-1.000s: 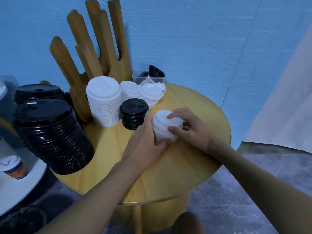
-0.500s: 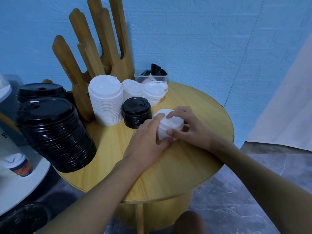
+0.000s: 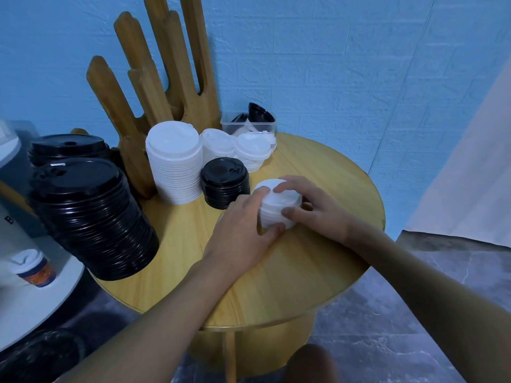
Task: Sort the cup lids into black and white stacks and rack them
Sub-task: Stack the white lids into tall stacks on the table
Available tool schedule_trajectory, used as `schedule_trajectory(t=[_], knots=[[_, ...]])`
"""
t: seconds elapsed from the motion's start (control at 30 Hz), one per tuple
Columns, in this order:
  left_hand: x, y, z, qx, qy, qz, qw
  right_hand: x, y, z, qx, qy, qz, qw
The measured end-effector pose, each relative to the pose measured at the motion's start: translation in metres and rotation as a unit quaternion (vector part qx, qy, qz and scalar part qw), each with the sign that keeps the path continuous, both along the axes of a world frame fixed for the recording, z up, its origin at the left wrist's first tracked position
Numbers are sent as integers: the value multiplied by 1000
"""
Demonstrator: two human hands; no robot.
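- Both of our hands close around a short white lid stack (image 3: 279, 205), which stands on the round wooden table (image 3: 304, 272), right of its middle.
- Our left hand (image 3: 243, 230) grips the stack's left side, fingers curled against it and the thumb tucked at its near base.
- Our right hand (image 3: 318, 211) grips the right side, with the thumb pressed on the near wall, one finger laid over the top lid and the others wrapped round the far side.
- Just left of that stack, close beside our left fingers, stands a short black lid stack (image 3: 224, 183).
- Behind it rise a tall white lid stack (image 3: 175, 167) and two lower white stacks (image 3: 218, 145), touching each other.
- A clear plastic tub (image 3: 249, 125) at the table's far edge holds loose black and white lids.
- The wooden rack (image 3: 154, 87) stands upright against the blue wall, its slots holding nothing we can see.
- Two large black lid stacks (image 3: 88, 217) sit at the table's left edge, the nearer one leaning.
- A lidded paper cup (image 3: 33, 268) stands on a white surface (image 3: 27, 313) to the left.
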State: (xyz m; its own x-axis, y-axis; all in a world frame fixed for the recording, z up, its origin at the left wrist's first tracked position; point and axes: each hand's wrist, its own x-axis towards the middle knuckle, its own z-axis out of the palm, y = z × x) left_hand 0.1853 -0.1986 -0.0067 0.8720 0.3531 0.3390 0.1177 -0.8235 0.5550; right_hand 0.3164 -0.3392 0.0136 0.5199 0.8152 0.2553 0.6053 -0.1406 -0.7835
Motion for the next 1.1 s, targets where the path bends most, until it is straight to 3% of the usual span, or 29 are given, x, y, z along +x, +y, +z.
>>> schedule_trajectory(t=[0.13, 0.27, 0.7, 0.97, 1.1], knots=[[0, -3, 2, 6, 3, 2, 1000, 12, 6, 6, 62, 38, -54, 996], [-1, -5, 3, 8, 0, 5, 1000, 43, 39, 14, 69, 8, -141, 988], [-3, -2, 0, 11, -16, 4, 1000, 95, 123, 19, 21, -31, -128, 991], [-2, -1, 2, 4, -5, 6, 1000, 68, 71, 27, 128, 31, -149, 980], [-3, -2, 4, 3, -5, 5, 1000, 39, 21, 24, 105, 34, -92, 990]])
